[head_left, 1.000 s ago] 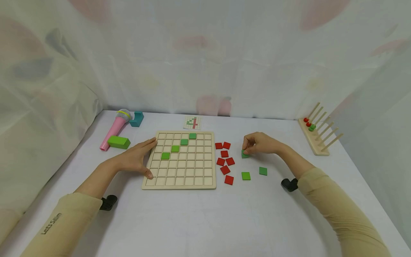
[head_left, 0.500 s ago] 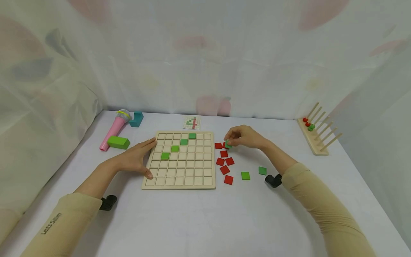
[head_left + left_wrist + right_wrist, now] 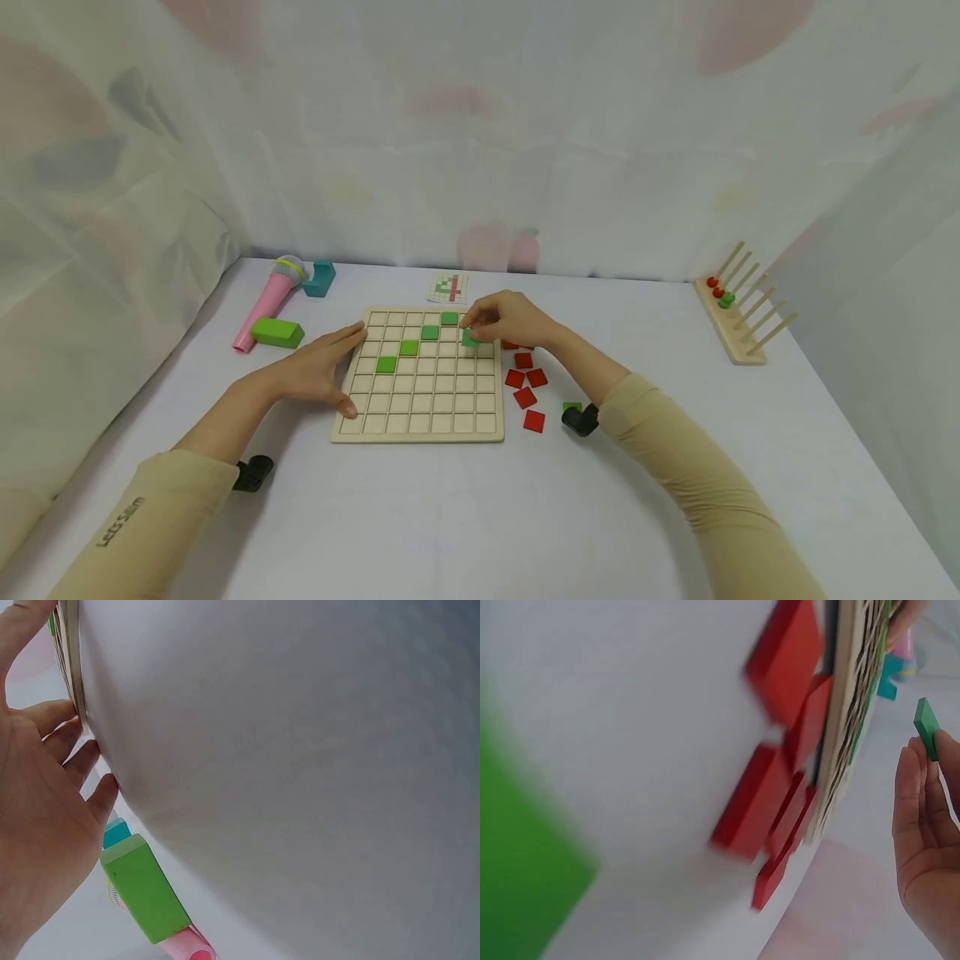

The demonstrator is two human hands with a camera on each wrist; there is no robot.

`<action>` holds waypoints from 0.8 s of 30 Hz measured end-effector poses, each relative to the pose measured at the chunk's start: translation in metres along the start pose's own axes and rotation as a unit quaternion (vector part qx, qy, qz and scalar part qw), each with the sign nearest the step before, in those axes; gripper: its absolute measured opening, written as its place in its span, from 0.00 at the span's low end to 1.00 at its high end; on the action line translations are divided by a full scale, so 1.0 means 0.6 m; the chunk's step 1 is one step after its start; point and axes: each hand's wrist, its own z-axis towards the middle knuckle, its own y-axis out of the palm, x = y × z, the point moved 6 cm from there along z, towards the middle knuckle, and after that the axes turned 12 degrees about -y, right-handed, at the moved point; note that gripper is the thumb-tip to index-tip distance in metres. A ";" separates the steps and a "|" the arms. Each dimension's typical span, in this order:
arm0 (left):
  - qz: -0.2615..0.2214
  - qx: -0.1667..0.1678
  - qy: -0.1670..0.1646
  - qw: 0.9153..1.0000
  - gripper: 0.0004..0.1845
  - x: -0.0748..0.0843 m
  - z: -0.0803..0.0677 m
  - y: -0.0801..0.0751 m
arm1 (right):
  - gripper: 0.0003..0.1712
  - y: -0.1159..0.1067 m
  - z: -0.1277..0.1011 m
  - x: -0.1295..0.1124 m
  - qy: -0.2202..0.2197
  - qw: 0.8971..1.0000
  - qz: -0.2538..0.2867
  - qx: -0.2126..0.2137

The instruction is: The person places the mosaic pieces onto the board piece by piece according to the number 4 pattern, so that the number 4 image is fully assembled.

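Observation:
A wooden grid board (image 3: 420, 421) lies on the white table, with several green tiles (image 3: 408, 347) set in a diagonal line of its cells. My left hand (image 3: 315, 368) rests at the board's left edge, thumb on the lower left corner and fingers along the side. Over the upper right cells my right hand (image 3: 513, 319) pinches a green square tile (image 3: 927, 727) between thumb and fingers, held above the board. Several red tiles (image 3: 523, 379) are scattered just right of the board. A light green tile (image 3: 572, 407) is partly hidden behind the right wrist camera.
Behind the board lies a small pattern card (image 3: 449, 288). A pink toy microphone (image 3: 264, 308), a green block (image 3: 277, 332) and a teal block (image 3: 319, 279) are at the left. At the far right stands a wooden peg rack (image 3: 738, 329) with red and green beads.
My right hand has carried the green tile leftward from beyond the red tiles to over the board's upper right part. My left hand has stayed at the board's edge.

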 end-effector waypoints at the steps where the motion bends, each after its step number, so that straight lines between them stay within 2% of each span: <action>1: 0.000 0.000 0.000 1.000 0.73 -0.001 0.000 0.000 | 0.11 0.005 0.007 -0.003 -0.003 1.000 0.005 -0.001; 9: -0.007 -0.002 -0.003 1.000 0.73 -0.002 0.001 0.000 | 0.12 0.033 0.058 -0.026 -0.010 0.999 0.040 -0.006; 19: -0.011 -0.007 -0.006 1.000 0.74 -0.001 0.000 -0.001 | 0.12 0.070 0.099 -0.051 -0.018 0.998 0.057 -0.025; 24: -0.013 -0.008 -0.006 1.000 0.74 -0.003 0.000 0.000 | 0.11 0.097 0.114 -0.058 0.001 0.996 0.080 -0.039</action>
